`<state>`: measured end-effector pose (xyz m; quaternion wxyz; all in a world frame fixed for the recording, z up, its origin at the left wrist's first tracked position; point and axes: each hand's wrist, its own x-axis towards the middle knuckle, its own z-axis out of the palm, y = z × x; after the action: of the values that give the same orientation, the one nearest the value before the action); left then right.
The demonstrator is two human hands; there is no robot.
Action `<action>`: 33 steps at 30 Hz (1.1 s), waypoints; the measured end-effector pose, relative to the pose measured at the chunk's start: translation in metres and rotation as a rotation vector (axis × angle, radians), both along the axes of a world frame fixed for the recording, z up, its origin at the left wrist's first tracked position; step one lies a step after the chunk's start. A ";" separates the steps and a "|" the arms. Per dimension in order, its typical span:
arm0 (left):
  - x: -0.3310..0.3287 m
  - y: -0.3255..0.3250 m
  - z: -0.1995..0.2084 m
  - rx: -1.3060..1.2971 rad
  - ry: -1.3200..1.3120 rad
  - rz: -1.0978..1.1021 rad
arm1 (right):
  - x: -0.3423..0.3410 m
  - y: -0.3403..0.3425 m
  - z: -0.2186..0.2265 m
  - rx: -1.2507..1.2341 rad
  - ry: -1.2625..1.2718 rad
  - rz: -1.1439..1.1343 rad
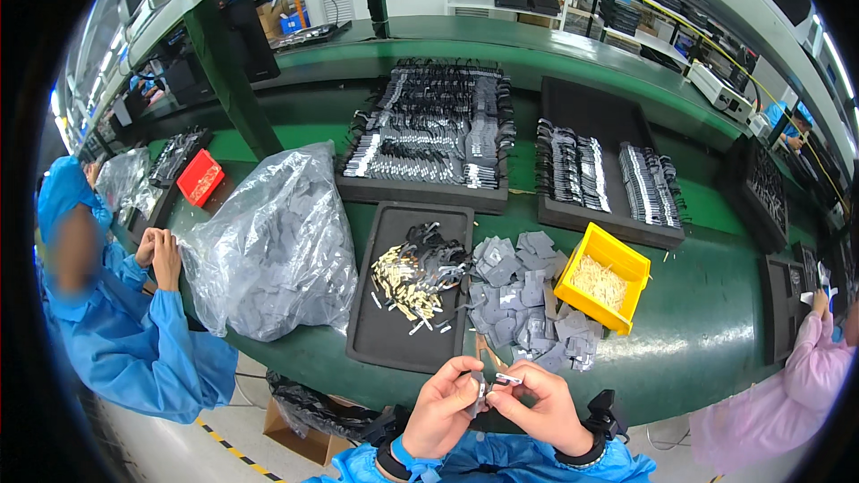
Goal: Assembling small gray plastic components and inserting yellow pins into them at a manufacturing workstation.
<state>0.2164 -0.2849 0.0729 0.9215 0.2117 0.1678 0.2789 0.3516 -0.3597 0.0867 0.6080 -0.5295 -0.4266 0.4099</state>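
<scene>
Just in front of my body, at the near edge of the green bench, my hands almost meet. My left hand pinches a small grey flat piece between thumb and fingers. Fingertips of my right hand close on a small silver-and-black part beside that piece; whether the two parts touch I cannot tell. A brown pointed tool, perhaps tweezers, shows just beyond my fingers. Past it lies a heap of grey flat pieces. A black tray left of them holds gold-coloured small connectors and black cables.
A yellow bin of pale strips stands right of the heap. Behind are black foam trays with rows of cabled parts. A clear plastic bag of grey pieces lies left, near a co-worker in blue. Another person in pink sits right.
</scene>
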 end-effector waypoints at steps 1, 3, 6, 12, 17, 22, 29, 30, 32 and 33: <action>-0.002 0.001 -0.001 -0.007 -0.001 -0.001 | 0.001 0.001 0.008 0.001 -0.154 -0.001; -0.005 0.002 -0.004 -0.016 0.000 -0.001 | 0.001 0.003 0.012 0.001 -0.306 0.001; -0.008 0.002 -0.006 -0.046 -0.010 -0.008 | 0.003 0.002 0.017 -0.003 -0.554 -0.045; -0.006 0.009 -0.005 -0.135 -0.152 -0.107 | 0.021 0.007 0.029 -0.017 -0.740 -0.117; -0.008 0.007 -0.007 -0.120 -0.100 -0.144 | 0.021 0.016 0.038 0.142 -0.560 0.077; -0.010 0.005 -0.004 -0.131 -0.017 -0.159 | 0.023 0.018 0.037 0.145 -0.522 0.196; -0.014 0.004 -0.008 -0.124 -0.052 -0.145 | 0.020 0.022 0.043 0.144 -0.454 0.182; -0.013 0.004 -0.004 -0.121 -0.052 -0.141 | 0.020 0.023 0.041 0.164 -0.535 0.195; -0.011 0.003 0.006 -0.070 0.119 -0.119 | 0.019 0.026 0.038 0.184 -0.616 0.210; -0.011 0.004 0.006 -0.070 0.119 -0.115 | 0.020 0.027 0.037 0.197 -0.617 0.208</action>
<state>0.2052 -0.2804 0.0789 0.9312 0.2051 0.2195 0.2063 0.3713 -0.3323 0.1233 0.4533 -0.5212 -0.6797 0.2469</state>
